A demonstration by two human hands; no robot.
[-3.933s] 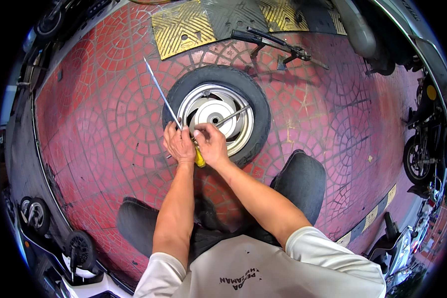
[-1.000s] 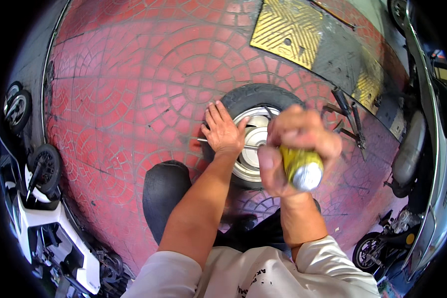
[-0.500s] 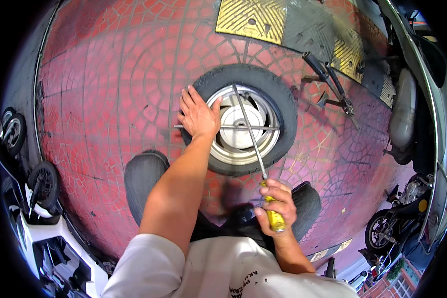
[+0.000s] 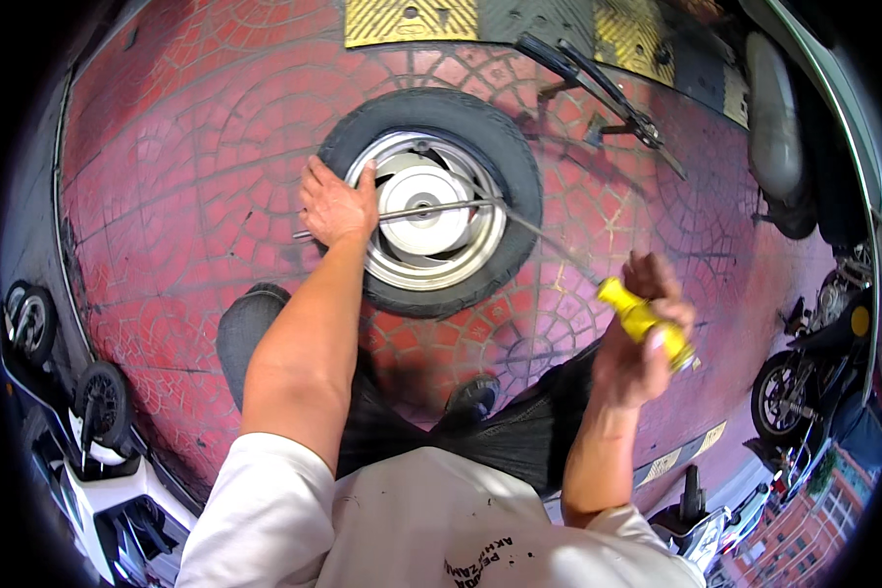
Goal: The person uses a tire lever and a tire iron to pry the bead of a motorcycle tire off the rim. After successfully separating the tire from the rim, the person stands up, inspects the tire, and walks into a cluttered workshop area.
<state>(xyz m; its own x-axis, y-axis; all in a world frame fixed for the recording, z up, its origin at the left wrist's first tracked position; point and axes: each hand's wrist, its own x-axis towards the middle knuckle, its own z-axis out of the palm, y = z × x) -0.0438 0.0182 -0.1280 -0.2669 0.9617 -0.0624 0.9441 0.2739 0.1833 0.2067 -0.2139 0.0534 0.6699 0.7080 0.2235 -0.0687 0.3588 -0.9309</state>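
Observation:
A scooter wheel lies flat, its black tire (image 4: pixel 353 127) around a silver rim (image 4: pixel 402 277). My left hand (image 4: pixel 338 204) rests with fingers stretched over the tire's left side. Beneath its palm runs a thin metal bar (image 4: pixel 446 207), reaching across the hub to the rim's right side. My right hand (image 4: pixel 647 338), slightly blurred, holds a long screwdriver by its yellow handle (image 4: pixel 637 314). The screwdriver's shaft slants across the right side of the tire, its tip at the rim edge near the bar's end.
A metal stand-like tool with black grips (image 4: pixel 568 64) lies beyond the wheel on red patterned paving (image 4: pixel 196 186). Yellow and black ramp blocks (image 4: pixel 412 22) line the far side. Motorcycles stand at the right (image 4: pixel 784 392) and a white scooter (image 4: pixel 127 500) at lower left.
My right hand has swung the screwdriver handle to the right and outward, so its shaft now slants across the tire's right side. The left hand remains on the tire; the view has shifted.

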